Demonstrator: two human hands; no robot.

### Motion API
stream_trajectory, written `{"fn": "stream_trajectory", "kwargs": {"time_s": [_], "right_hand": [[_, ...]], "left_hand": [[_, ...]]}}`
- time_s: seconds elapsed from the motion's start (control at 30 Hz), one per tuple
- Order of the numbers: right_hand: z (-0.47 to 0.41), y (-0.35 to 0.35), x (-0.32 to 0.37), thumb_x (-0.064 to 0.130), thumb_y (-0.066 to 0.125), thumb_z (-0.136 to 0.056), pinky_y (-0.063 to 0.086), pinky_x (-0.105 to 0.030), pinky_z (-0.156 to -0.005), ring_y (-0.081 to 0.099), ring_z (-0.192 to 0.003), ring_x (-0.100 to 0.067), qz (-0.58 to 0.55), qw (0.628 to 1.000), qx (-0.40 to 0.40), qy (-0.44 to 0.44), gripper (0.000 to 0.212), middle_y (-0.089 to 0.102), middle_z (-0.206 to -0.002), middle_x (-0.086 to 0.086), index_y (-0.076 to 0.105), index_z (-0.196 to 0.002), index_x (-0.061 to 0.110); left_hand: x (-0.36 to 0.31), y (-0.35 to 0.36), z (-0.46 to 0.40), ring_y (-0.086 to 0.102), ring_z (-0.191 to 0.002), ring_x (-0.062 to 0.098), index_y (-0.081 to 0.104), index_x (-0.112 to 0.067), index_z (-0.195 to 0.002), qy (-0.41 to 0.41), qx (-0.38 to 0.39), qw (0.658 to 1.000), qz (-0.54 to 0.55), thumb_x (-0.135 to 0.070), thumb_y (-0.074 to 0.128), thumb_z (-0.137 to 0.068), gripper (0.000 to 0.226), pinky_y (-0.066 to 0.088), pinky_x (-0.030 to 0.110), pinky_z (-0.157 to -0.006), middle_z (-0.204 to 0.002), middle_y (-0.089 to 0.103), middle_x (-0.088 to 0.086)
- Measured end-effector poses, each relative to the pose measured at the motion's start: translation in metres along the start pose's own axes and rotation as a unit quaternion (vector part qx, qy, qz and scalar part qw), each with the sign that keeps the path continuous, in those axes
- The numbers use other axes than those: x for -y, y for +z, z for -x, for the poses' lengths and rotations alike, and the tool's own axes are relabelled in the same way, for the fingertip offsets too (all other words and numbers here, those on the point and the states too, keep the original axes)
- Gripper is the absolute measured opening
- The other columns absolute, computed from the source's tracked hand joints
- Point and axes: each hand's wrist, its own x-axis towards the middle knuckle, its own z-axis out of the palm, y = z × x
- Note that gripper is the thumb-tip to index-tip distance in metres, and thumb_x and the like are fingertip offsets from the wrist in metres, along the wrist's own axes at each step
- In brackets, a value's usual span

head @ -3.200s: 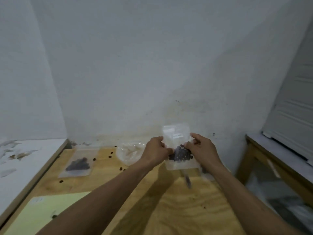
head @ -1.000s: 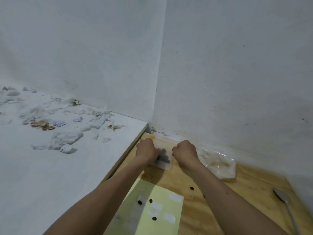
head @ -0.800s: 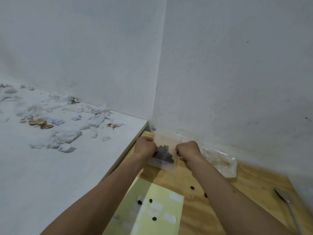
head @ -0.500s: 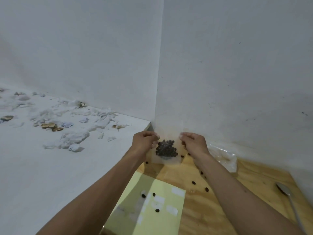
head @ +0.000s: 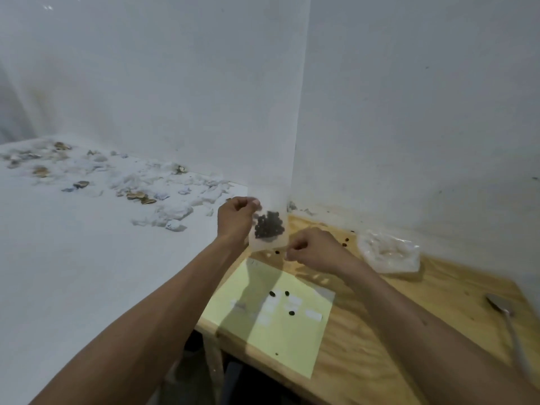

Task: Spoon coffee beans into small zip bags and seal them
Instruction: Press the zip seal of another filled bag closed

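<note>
Head view: left hand [head: 236, 219] pinches the upper left edge of the bag [head: 268, 229] and holds it upright above the table [head: 380, 331], near the wall corner. Held this way, the beans [head: 268, 228] settle in a dark clump at mid-bag, away from the zip edge, which probably keeps the seal track free. Right hand [head: 314, 250] sits just below and right of the bag, fingers curled; whether it pinches the bag's lower corner cannot be told. Stray beans lie on the yellow sheet [head: 280, 325] and on the wood beside it. The spoon [head: 504, 312] lies idle at the right edge, well apart. A crumpled clear sack [head: 388, 255] rests against the wall, near the right hand.
</note>
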Motion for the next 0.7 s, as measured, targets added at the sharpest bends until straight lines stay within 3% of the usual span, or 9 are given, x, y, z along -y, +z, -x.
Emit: {"fn": "stream_trajectory", "kwargs": {"time_s": [0.07,0.17,0.27,0.37,0.5,0.57,0.63,0.7], "right_hand": [[0.007,0.018,0.012,0.025,0.074,-0.090,0.053,-0.030,-0.062,0.070,-0.076,-0.023,0.032,0.999,0.037,-0.013,0.014,0.077,-0.089,-0.003,0.079,-0.082,0.014],[0.014,0.044,0.028,0.028,0.077,-0.087,0.047,-0.022,-0.048,0.062,-0.058,-0.014,0.056,0.994,0.088,-0.013,0.023,0.076,-0.079,-0.008,0.076,-0.074,0.009],[0.017,0.065,0.040,0.034,0.079,-0.082,0.055,-0.031,-0.058,0.068,-0.064,-0.022,0.068,0.991,0.116,0.008,0.030,0.078,-0.081,-0.012,0.080,-0.080,0.004],[0.018,0.081,0.047,0.041,0.080,-0.073,0.051,-0.034,-0.058,0.062,-0.059,-0.022,0.085,0.989,0.116,0.015,0.041,0.076,-0.074,-0.015,0.079,-0.078,0.001],[0.019,0.088,0.055,0.028,0.082,-0.075,0.058,-0.038,-0.063,0.063,-0.061,-0.020,0.095,0.988,0.122,0.024,0.030,0.077,-0.077,-0.015,0.079,-0.082,-0.002],[0.020,0.088,0.058,0.024,0.080,-0.077,0.053,-0.037,-0.061,0.060,-0.063,-0.020,0.095,0.987,0.126,0.024,0.029,0.074,-0.075,-0.016,0.078,-0.084,-0.004],[0.021,0.085,0.058,0.023,0.077,-0.079,0.046,-0.033,-0.060,0.055,-0.062,-0.020,0.083,0.988,0.130,0.024,0.026,0.064,-0.066,-0.012,0.075,-0.076,-0.003],[0.022,0.077,0.057,0.019,0.074,-0.082,0.052,-0.034,-0.061,0.059,-0.061,-0.021,0.038,0.989,0.140,0.023,0.024,0.066,-0.065,-0.014,0.070,-0.071,-0.002]], "left_hand": [[0.001,-0.014,0.007,0.065,-0.081,0.017,0.069,-0.016,-0.087,0.008,-0.012,1.000,-0.005,-0.012,0.066,-0.096,0.011,0.053,0.030,-0.078,-0.094,0.073,0.006],[0.004,-0.033,0.017,0.064,-0.078,0.016,0.067,-0.015,-0.085,0.018,-0.017,1.000,-0.005,-0.009,0.066,-0.095,0.012,0.049,0.021,-0.067,-0.091,0.071,0.008],[0.008,-0.051,0.025,0.070,-0.082,0.019,0.066,-0.015,-0.088,0.012,-0.018,1.000,0.011,-0.009,0.067,-0.095,0.009,0.050,0.019,-0.065,-0.092,0.071,0.008],[0.015,-0.064,0.029,0.070,-0.081,0.020,0.066,-0.014,-0.088,0.002,-0.021,0.999,0.026,-0.009,0.067,-0.095,0.009,0.053,0.025,-0.073,-0.090,0.070,0.008],[0.021,-0.072,0.030,0.071,-0.079,0.019,0.067,-0.013,-0.088,-0.012,-0.018,0.999,0.043,-0.008,0.067,-0.094,0.008,0.055,0.030,-0.079,-0.089,0.071,0.007],[0.022,-0.076,0.029,0.072,-0.083,0.020,0.067,-0.013,-0.090,-0.016,-0.015,0.999,0.047,-0.009,0.067,-0.094,0.007,0.057,0.032,-0.084,-0.091,0.073,0.007],[0.023,-0.078,0.027,0.074,-0.087,0.021,0.067,-0.013,-0.093,-0.014,-0.007,0.999,0.042,-0.012,0.067,-0.096,0.003,0.056,0.036,-0.091,-0.094,0.076,0.006],[0.023,-0.078,0.026,0.074,-0.087,0.018,0.065,-0.013,-0.096,-0.009,0.004,1.000,0.026,-0.016,0.064,-0.098,0.004,0.055,0.035,-0.090,-0.095,0.079,0.003]]}}
